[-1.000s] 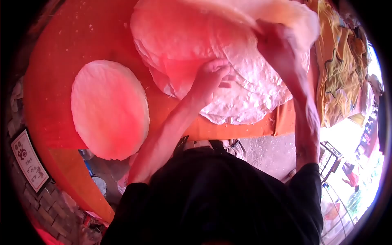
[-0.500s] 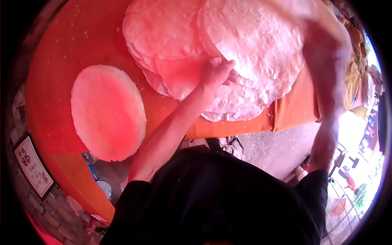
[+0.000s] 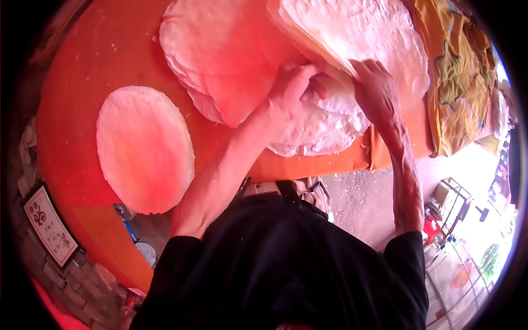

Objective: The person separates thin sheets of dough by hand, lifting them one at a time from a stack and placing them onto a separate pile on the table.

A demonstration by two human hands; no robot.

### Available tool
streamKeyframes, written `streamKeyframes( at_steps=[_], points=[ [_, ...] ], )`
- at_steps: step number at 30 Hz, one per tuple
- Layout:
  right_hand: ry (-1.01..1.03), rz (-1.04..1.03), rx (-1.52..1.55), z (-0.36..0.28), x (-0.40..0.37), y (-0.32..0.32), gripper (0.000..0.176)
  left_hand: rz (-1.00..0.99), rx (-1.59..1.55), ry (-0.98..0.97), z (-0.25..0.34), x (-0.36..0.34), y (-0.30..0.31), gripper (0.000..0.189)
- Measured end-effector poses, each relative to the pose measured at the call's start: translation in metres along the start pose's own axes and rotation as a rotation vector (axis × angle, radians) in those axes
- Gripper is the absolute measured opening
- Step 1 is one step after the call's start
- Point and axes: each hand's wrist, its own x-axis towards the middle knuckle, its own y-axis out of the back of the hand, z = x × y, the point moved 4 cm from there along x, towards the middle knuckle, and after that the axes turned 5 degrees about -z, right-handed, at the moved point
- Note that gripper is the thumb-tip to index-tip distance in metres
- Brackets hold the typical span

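Note:
Large, thin, round flatbreads lie in overlapping piles on the orange-covered table. My right hand (image 3: 377,91) grips the near edge of the upper right flatbread (image 3: 352,33) and lifts it, so the edge bends up. Beside it my left hand (image 3: 294,88) is closed, its fingers curled at the edge of the layers; exactly which layers it pinches is partly hidden. To its left lies another pile of flatbreads (image 3: 220,60). Below both hands more flatbread layers (image 3: 319,135) reach the table's front edge.
A separate round flatbread (image 3: 146,148) lies at the left, over the table (image 3: 66,121) edge. Crumpled yellow cloth (image 3: 456,82) covers the right end. A framed sign (image 3: 50,225) stands on brick paving at lower left. A metal rack (image 3: 454,198) stands at right.
My right hand has come down from the far right side to the near edge of the upper flatbread, which is now raised and shifted right. My left hand stays nearly in place.

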Motion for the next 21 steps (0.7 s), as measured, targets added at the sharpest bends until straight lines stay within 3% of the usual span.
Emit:
streamKeyframes(
  at_steps=[3,4,5,7,10,11,13,15,19,21],
  points=[
    [0.006,-0.032,0.039,-0.011,-0.001,-0.013,0.024,-0.059,0.036,-0.013,0.002,-0.001,0.000,0.013],
    [0.212,0.048,0.013,-0.019,-0.007,-0.014,0.029,-0.053,0.055,-0.004,0.005,-0.005,0.000,0.013],
    [0.074,0.060,0.043,-0.020,-0.015,-0.017,0.031,-0.050,0.064,-0.013,0.007,-0.006,0.003,0.013],
    [0.042,0.108,0.010,-0.027,-0.014,-0.017,0.030,-0.052,0.076,-0.020,0.002,-0.006,0.008,0.012],
    [-0.040,0.011,-0.036,0.001,0.004,-0.033,0.031,-0.039,0.134,-0.027,-0.002,-0.012,0.010,0.016],
    [0.014,0.114,-0.019,0.004,0.004,-0.018,0.031,-0.019,0.167,-0.027,-0.001,-0.017,0.012,0.017],
    [-0.088,0.151,0.135,0.001,0.012,0.039,0.033,0.115,0.247,-0.042,-0.005,-0.031,0.033,0.022],
    [-0.076,0.237,-0.244,-0.027,0.015,0.079,0.030,0.265,0.332,-0.005,-0.011,-0.050,0.055,0.024],
    [-0.018,-0.038,-0.145,-0.029,-0.007,-0.001,0.019,0.211,0.209,-0.007,-0.012,-0.054,0.059,0.021],
    [-0.020,-0.030,-0.032,-0.031,-0.016,-0.037,0.018,0.204,0.134,0.051,-0.020,-0.045,0.059,0.018]
  ],
)
